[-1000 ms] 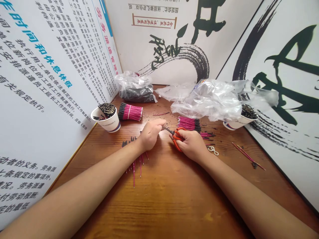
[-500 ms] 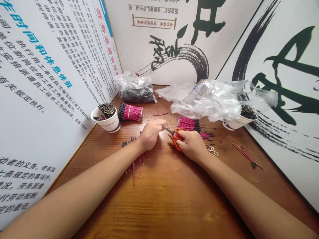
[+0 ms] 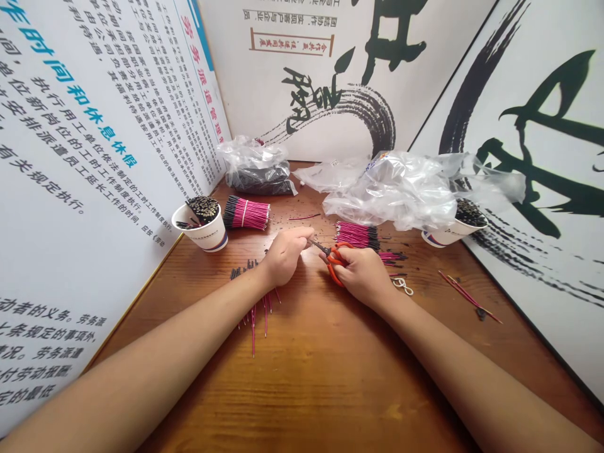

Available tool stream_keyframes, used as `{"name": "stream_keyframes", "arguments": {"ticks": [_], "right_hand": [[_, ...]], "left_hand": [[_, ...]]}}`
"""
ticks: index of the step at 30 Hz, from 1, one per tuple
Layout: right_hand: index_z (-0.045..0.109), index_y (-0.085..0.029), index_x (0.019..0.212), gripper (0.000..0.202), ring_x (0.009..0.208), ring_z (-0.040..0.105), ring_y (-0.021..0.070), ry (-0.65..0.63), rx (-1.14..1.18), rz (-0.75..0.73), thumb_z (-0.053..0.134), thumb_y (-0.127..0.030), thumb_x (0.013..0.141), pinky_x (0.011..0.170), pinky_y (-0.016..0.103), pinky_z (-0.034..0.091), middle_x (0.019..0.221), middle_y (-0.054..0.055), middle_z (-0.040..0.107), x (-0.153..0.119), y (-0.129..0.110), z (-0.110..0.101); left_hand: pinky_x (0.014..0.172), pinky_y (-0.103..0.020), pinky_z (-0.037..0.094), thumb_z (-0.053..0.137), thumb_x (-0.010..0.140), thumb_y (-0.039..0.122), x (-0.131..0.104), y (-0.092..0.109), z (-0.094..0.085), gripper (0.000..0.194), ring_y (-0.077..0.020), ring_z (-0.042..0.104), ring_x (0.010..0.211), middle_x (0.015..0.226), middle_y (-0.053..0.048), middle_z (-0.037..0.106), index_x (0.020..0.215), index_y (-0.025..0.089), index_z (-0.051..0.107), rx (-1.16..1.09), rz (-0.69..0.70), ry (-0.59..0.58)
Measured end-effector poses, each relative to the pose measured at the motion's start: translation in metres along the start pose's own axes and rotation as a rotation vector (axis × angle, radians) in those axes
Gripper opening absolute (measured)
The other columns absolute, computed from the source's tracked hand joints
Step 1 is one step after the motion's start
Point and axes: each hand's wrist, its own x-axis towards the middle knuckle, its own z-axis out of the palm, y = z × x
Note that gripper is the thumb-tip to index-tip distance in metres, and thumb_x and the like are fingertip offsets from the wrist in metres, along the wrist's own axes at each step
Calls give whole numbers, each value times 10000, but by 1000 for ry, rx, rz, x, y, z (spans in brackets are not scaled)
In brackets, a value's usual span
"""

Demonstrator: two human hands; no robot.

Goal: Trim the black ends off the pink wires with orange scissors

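My right hand (image 3: 365, 275) is closed on the orange handles of a pair of scissors (image 3: 335, 262), whose blades stand apart and point left. One blade reaches the fingertips of my left hand (image 3: 286, 257). That hand is closed in a pinch; whatever lies between its fingers is hidden or too small to make out. Below my left wrist, pink wires with black ends (image 3: 253, 327) are spread on the table, partly covered by the forearm. Beyond the scissors lies a pile of pink and black wires (image 3: 357, 234), and loose ones sit right of it.
A white paper cup (image 3: 207, 238) holding black-tipped pieces stands left, beside a tied wire bundle (image 3: 250, 212). Another cup (image 3: 443, 234) stands right under clear plastic bags (image 3: 401, 189). A bag of black pieces (image 3: 259, 178) lies at the back. White cord (image 3: 403, 286) lies right. Printed panels surround the table.
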Motion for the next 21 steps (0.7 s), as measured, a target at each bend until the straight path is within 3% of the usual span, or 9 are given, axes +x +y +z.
{"name": "stream_keyframes", "arguments": {"ticks": [21], "right_hand": [[523, -187, 535, 472, 476, 327, 102, -5, -40, 7, 519, -475, 909, 513, 268, 211, 524, -13, 507, -1, -2, -1]], "left_hand": [[583, -311, 227, 298, 853, 287, 1, 1, 0, 246, -137, 283, 580, 589, 22, 295, 620, 218, 261, 19, -15, 11]]}}
